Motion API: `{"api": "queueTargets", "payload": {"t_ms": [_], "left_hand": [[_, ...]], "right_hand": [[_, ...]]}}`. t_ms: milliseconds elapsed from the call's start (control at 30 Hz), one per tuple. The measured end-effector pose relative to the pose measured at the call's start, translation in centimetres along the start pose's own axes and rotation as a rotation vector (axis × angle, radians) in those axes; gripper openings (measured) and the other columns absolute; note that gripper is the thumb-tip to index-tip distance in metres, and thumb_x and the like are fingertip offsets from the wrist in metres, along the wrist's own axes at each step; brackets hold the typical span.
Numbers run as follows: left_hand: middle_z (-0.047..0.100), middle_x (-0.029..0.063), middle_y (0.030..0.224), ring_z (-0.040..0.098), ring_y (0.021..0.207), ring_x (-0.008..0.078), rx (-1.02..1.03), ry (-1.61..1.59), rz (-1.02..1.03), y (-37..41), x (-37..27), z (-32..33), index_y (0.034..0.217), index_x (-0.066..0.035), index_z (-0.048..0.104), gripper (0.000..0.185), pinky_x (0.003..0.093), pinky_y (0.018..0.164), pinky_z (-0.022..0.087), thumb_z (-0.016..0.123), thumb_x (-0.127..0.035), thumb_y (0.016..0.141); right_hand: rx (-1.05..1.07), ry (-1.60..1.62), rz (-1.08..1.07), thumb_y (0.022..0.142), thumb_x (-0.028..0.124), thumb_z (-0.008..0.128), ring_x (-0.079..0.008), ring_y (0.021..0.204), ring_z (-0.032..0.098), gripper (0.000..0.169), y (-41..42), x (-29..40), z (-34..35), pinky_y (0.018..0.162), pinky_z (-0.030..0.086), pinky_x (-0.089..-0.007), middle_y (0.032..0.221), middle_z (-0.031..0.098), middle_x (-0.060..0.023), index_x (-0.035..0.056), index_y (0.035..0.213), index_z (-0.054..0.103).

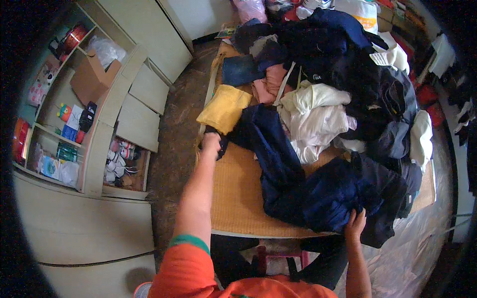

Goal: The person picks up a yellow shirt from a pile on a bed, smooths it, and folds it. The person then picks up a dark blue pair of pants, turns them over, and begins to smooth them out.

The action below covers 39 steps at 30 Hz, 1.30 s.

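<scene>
My left hand (pixel 212 143) is closed around a bunch of dark cloth (pixel 223 148) at the left side of the bed-like surface with a woven mat (pixel 238 186). Just beyond that hand lies a folded yellow cloth (pixel 225 108). A navy garment (pixel 283 160), with one long part bent like a sleeve or trouser leg, spreads across the mat; whether it joins the dark cloth I cannot tell. My right hand (pixel 356 221) grips the navy garment's near edge, at the front right. Beside it, black cloth (pixel 380 223) hangs over the front edge.
A heap of dark clothes (pixel 324 44) covers the far side. Cream and pale pink clothes (pixel 316 115) lie mid-mat, near folded salmon cloth (pixel 272 83) and folded denim (pixel 240 70). A shelved cabinet (pixel 123 89) stands left. Below is a pink stool (pixel 285 256).
</scene>
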State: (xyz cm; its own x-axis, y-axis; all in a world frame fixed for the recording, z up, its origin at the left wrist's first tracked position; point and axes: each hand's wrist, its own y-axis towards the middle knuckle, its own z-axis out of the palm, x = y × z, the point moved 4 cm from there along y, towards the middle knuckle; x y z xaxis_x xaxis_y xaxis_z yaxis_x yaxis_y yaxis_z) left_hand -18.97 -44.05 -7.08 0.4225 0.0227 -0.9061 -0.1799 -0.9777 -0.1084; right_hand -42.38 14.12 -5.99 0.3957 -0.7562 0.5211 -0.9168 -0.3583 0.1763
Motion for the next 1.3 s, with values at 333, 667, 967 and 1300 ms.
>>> {"api": "queueTargets", "payload": {"t_ms": [333,667,967,1300], "left_hand": [[0.057,0.0044,0.089,0.054,0.084,0.0124,0.413,-0.218,-0.263,-37.6,8.6,1.3,0.098,-0.002,0.054,0.020,0.0263,0.073,0.044,0.054,-0.013,0.081],[0.048,0.0058,0.110,0.048,0.100,0.0175,0.582,-0.600,-0.398,-42.1,-2.6,-7.6,0.114,-0.005,0.044,0.044,0.0334,0.077,0.045,0.051,-0.035,0.083],[0.044,0.0070,0.115,0.047,0.099,0.0198,0.430,-0.755,-0.411,-45.4,-4.0,-14.6,0.124,-0.011,0.035,0.062,0.0355,0.079,0.043,0.060,-0.040,0.075],[0.035,0.0145,0.124,0.033,0.115,0.0322,0.123,0.539,0.911,-50.3,-14.8,-15.2,0.108,-0.009,0.049,0.054,0.0434,0.095,0.027,0.070,-0.019,0.059]], "right_hand": [[-0.036,0.012,-0.021,0.081,0.026,0.053,-0.0409,0.077,0.049,0.041,0.6,1.1,-0.5,0.066,0.040,-0.0439,0.083,0.052,-0.0253,-0.0006,0.110,0.044],[0.402,0.281,-0.621,0.070,0.021,0.061,-0.0359,0.064,0.046,0.019,-7.8,19.8,-4.0,0.053,0.036,-0.0453,0.068,0.049,-0.0196,0.0044,0.078,0.055],[0.624,0.828,-0.995,0.072,0.017,0.060,-0.0383,0.077,0.050,0.018,-20.3,25.8,-9.3,0.065,0.043,-0.0438,0.080,0.051,-0.0188,0.0040,0.081,0.052],[0.682,0.829,-0.907,0.074,0.013,0.061,-0.0338,0.083,0.050,0.023,-18.4,25.9,-12.3,0.069,0.043,-0.0382,0.086,0.053,-0.0155,0.0071,0.095,0.055]]}}
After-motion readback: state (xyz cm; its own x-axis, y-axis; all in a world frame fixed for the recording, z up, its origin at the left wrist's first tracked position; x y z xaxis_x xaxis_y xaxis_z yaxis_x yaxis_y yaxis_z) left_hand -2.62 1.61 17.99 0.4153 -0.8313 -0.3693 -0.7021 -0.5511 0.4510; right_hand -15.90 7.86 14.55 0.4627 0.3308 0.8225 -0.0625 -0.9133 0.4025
